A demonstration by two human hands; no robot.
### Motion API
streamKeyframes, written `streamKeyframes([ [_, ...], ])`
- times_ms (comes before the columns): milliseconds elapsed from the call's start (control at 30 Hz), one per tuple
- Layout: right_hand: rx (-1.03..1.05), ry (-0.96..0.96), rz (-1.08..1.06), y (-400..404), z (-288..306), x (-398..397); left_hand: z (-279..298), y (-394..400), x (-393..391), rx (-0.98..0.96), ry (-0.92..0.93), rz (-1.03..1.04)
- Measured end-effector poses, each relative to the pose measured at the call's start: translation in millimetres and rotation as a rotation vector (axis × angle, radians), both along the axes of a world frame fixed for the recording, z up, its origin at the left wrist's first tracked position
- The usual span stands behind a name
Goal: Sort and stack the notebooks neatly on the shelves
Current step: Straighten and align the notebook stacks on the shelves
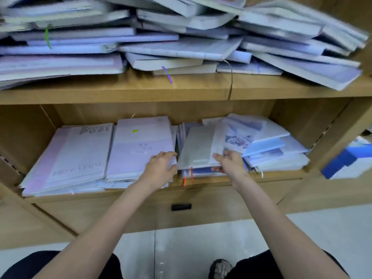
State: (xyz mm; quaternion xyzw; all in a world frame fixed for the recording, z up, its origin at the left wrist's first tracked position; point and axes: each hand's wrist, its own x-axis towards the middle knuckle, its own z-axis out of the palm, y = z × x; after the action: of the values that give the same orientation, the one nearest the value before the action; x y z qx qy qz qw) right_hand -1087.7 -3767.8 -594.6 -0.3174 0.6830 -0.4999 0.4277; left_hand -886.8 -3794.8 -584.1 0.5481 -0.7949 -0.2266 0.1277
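Lower shelf (pixel 201 183), front edge, centre. Grey notebook (pixel 198 147) tops the middle pile, long axis front to back, pale cover, tilted. Right hand (pixel 228 162) pinches its near right corner: grip closed on it. Left hand (pixel 161 166) lies flat beside its left edge on the lilac pile (pixel 138 146), fingers straight. Upper shelf piles (pixel 181 37) untidy.

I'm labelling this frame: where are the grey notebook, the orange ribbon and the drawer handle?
grey notebook (pixel 198 147), head view, middle of its cover
orange ribbon (pixel 184 181), head view, its hanging end
drawer handle (pixel 181 207), head view, its centre
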Motion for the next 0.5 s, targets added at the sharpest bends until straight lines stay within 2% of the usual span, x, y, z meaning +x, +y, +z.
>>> streamKeyframes([
  [100,-0.116,0.022,-0.032,12.1,10.2,-24.4,-0.9,-2.1,-9.7,-0.005,0.012,-0.026],
  [200,-0.27,0.03,-0.118,19.6,21.0,-50.9,-3.6,-8.0,-21.3,-0.029,-0.086,-0.044],
  [267,-0.294,0.004,-0.211,14.7,31.3,-66.7,-5.7,-11.6,-27.6,-0.047,-0.124,-0.035],
  [333,-0.196,-0.037,-0.287,4.2,32.2,-79.7,-6.3,-12.5,-32.1,-0.062,-0.139,-0.026],
  [433,0.065,0.078,-0.295,-9.6,14.4,-81.0,-8.6,-9.9,-33.4,-0.071,-0.143,-0.033],
  [500,0.07,0.053,-0.351,-16.9,7.0,-76.9,-10.9,-8.3,-32.1,-0.092,-0.124,-0.031],
])
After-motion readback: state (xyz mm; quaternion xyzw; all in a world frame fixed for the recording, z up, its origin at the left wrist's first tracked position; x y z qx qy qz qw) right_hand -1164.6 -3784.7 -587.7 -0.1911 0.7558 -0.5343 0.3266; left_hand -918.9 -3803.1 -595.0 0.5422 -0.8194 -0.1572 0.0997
